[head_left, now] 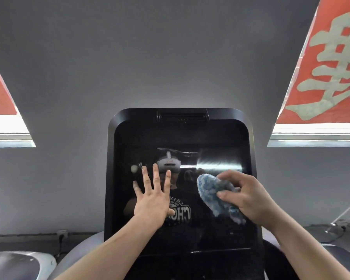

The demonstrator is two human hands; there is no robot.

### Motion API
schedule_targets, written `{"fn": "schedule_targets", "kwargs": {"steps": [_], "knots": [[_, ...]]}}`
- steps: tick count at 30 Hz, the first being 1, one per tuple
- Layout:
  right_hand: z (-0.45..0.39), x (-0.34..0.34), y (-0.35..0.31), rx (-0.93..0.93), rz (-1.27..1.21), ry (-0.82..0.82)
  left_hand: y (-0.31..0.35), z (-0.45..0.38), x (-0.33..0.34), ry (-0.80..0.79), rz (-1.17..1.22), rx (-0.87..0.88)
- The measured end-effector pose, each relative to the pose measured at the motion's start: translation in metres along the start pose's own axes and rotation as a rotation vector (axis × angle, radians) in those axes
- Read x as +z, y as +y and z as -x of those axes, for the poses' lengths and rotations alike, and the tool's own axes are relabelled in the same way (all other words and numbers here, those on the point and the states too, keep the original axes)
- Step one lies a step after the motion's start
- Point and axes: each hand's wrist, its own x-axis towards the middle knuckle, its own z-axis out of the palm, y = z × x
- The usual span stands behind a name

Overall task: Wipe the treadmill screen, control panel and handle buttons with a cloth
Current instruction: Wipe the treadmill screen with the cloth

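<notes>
My right hand (249,197) pinches the cloth (216,197), long axis running down-right against the screen (182,138). My left hand (152,201) lies spread flat, empty. Unwiped glass lies up-left of the cloth.

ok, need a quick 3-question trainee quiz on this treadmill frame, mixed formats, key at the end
1. True or false: the left hand holds the cloth.
2. Which describes the left hand? A) fist B) fingers spread, palm toward the screen C) gripping a handle
3. Fill in: the cloth is blue and ____.

Key:
1. False; the right hand holds it, bunched, in front of the screen's right half.
2. B
3. white
</notes>
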Motion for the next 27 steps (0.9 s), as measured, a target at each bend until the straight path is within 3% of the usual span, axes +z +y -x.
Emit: {"fn": "schedule_targets", "kwargs": {"steps": [6,15,19,22,27], "knots": [[-0.051,-0.023,-0.018,-0.321,0.407,0.114,0.0,-0.001,0.0,0.002,-0.017,-0.005],[-0.113,0.001,0.007,-0.269,0.709,0.177,0.0,0.0,0.004,0.036,-0.013,0.0],[-0.122,0.024,0.039,-0.354,0.92,0.383,0.0,-0.002,0.006,0.026,-0.016,-0.008],[-0.121,0.038,0.047,-0.355,0.969,0.504,0.0,-0.004,0.006,0.021,-0.011,-0.017],[-0.137,0.032,0.05,-0.379,0.919,0.522,0.0,-0.003,0.005,0.01,-0.021,-0.016]]}}
